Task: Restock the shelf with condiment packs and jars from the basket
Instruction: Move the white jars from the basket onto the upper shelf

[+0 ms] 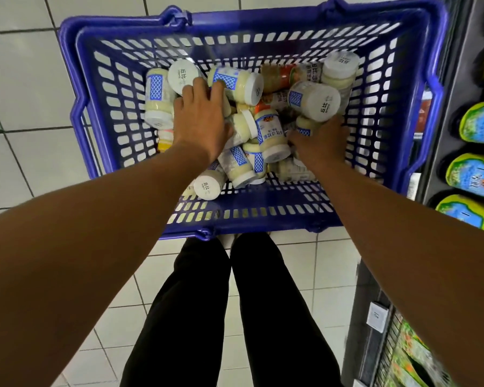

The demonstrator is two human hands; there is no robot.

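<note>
- The blue plastic basket point(109, 107) sat on the white tiled floor point(25, 79), just in front of the person's black trousers point(235, 303) and close beside the dark shelf point(442, 135) on the right.
- Inside it lay a jumbled heap of jars point(252, 152), most of them filled with a pale cream, with white lids and blue lattice labels. They were tipped every which way and leaning on one another.
- One or two jars near the far wall had an orange-red filling point(282, 76).
- Both bare arms reached down into the basket.
- The left grip point(199, 118) was palm down on the left part of the heap, its fingers spread. The fingertips touched a white-lidded jar point(182, 75) and the jar lying on its side point(236, 82) next to it. It had not closed round either one.
- The right grip point(319, 141) was pushed in among the jars on the right, just below a big jar lying on its side point(313, 100). A small jar point(303, 127) sat against its thumb side, but the fingers were buried, so I could not tell whether it had hold of anything.
- On the shelf stood a row of green and yellow packs point(481, 124), and a small white price tag point(376, 317) hung on the shelf edge lower down.
</note>
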